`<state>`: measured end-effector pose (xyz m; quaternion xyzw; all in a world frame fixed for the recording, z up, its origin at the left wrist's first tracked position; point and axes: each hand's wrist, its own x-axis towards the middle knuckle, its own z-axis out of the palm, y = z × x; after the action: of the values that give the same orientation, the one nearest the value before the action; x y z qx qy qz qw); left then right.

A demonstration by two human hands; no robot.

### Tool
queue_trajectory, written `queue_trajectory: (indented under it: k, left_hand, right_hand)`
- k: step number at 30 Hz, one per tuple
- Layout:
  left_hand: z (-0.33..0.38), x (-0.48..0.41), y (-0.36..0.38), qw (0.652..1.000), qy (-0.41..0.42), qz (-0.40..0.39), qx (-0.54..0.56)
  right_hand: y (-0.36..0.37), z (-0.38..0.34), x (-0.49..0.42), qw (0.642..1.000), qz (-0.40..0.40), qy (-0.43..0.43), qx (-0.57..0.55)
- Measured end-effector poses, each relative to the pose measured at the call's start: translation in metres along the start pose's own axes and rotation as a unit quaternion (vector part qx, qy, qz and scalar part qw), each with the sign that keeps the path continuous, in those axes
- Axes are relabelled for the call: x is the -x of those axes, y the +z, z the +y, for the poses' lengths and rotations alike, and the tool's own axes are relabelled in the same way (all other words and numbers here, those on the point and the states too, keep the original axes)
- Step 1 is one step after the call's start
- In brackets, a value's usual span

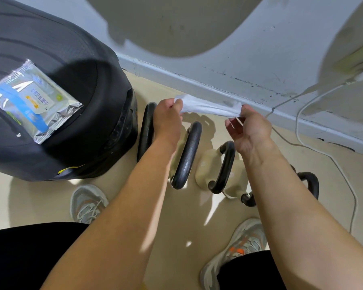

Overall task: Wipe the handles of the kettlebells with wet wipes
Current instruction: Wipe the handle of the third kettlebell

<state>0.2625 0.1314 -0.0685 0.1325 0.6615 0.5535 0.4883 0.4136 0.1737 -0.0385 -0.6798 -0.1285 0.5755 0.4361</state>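
Wet wipe (210, 107): pulled taut between both sets of fingers, long axis left to right.
Left hand (168, 120): fingers pinch its left end.
Right hand (249, 128): fingers pinch its right end.
Kettlebell handles (189, 155): black, below the fingers, pointing wallward.
Wipes pack (29, 103): left of the fingers, Chinese print, partly legible "卫生湿巾".
Floor (176, 216): beige.
Wall (239, 59): grey, scuffed.

Kettlebell handles (188, 155): black metal, finely pebbled, dull sheen. Kettlebell bodies (203, 166): cream coating, smooth, matt. Wet wipe (210, 106): white fibrous cloth, soft, creased. Wipes pack (32, 101): silver foil film, glossy, crinkled. Black pad (82, 130): matt, leather-like cover. Floor (176, 222): beige, smooth, low gloss.
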Motion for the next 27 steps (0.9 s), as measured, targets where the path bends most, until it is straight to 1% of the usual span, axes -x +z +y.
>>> queue_trajectory:
  k: [2, 4, 6, 8, 10, 12, 14, 15, 17, 19, 21, 22, 24, 26, 27]
  left_hand:
    - [0.002, 0.001, 0.003, 0.999, 0.029, 0.015, -0.028]
    - [0.005, 0.000, 0.004, 0.999, 0.038, 0.014, -0.026]
    - [0.011, -0.001, 0.004, 0.998, 0.050, 0.003, -0.034]
    - [0.019, -0.001, 0.004, 0.997, 0.065, -0.023, -0.040]
    - [0.026, 0.000, 0.003, 0.998, 0.046, -0.050, -0.012]
    - [0.032, 0.000, 0.003, 0.997, 0.004, -0.063, 0.043]
    - [0.031, -0.003, 0.002, 0.996, -0.015, -0.062, 0.069]
    - [0.028, -0.006, 0.001, 0.997, -0.010, -0.048, 0.054]
    - [0.017, -0.012, -0.002, 0.999, 0.025, -0.016, -0.035]
    - [0.008, -0.012, -0.003, 0.989, 0.067, -0.003, -0.131]
    - [0.000, -0.012, -0.003, 0.967, 0.135, 0.002, -0.218]
    - [-0.004, -0.011, -0.003, 0.946, 0.172, 0.004, -0.274]
    - [-0.014, -0.012, -0.004, 0.903, 0.205, -0.001, -0.378]
    - [-0.025, -0.013, -0.005, 0.880, 0.177, -0.014, -0.440]
    - [-0.031, -0.013, -0.005, 0.861, 0.159, -0.022, -0.482]
  right_hand:
    - [0.000, 0.002, 0.003, 0.999, -0.013, 0.028, -0.030]
    - [-0.001, 0.002, 0.007, 0.997, -0.029, 0.055, -0.045]
    - [-0.004, 0.003, 0.008, 0.998, -0.041, 0.053, 0.023]
    - [-0.006, 0.001, 0.005, 0.991, -0.079, 0.053, 0.098]
    - [-0.005, -0.001, 0.002, 0.979, -0.132, 0.069, 0.139]
    - [0.000, -0.003, -0.001, 0.970, -0.167, 0.068, 0.164]
    - [0.006, -0.004, -0.006, 0.976, -0.171, 0.052, 0.126]
    - [0.008, -0.004, -0.010, 0.980, -0.166, 0.043, 0.097]
    - [0.011, -0.005, -0.018, 0.986, -0.150, 0.010, 0.071]
    - [0.014, -0.001, -0.025, 0.982, -0.140, -0.034, 0.123]
    - [0.018, 0.007, -0.033, 0.966, -0.134, -0.085, 0.206]
    - [0.020, 0.013, -0.036, 0.953, -0.129, -0.112, 0.252]
    - [0.025, 0.023, -0.042, 0.920, -0.122, -0.151, 0.340]
    - [0.027, 0.030, -0.044, 0.882, -0.141, -0.149, 0.425]
    - [0.027, 0.033, -0.044, 0.860, -0.156, -0.138, 0.466]
